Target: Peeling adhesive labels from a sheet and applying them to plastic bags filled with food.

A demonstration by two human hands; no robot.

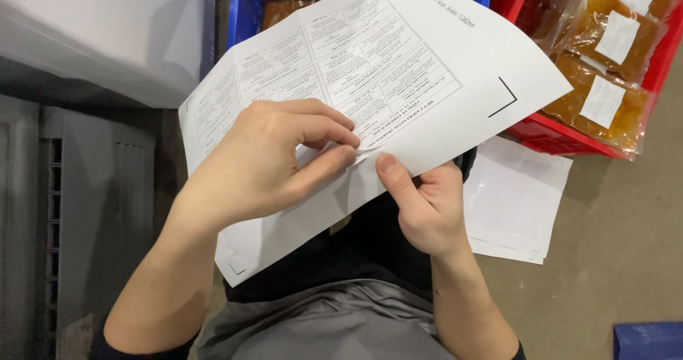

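**Both hands on a sheet of peel-off labels**

While the head view looks straight down past the person's lap, a white label sheet (370,111) fills the middle of the frame, held up and tilted, with its printed grid of small rectangular labels facing the camera and a black corner mark near its right edge.

Head view, hands: the left hand (267,161) lies on top of the sheet, its fingers (324,129) curled, thumb and forefinger pinched together on a label edge (366,146) that curls up off the backing near the sheet's lower margin. The right hand (427,207) grips the same sheet from below, thumb pressed flat on the front face just beside the lifted edge, the other fingers folded behind the paper and mostly hidden.

Head view, surroundings: behind the sheet sits a blue crate (249,11), largely covered by the paper; something brownish shows inside. At upper right a red crate (541,132) holds clear pouches (601,100) of amber-orange filling, each with a white label. Just beside the red crate, on the brown floor (626,253), lies a small stack of blank white sheets (516,200). A grey slotted panel (85,210) runs along the left, with white material above it. A blue corner (647,342) shows at bottom right.
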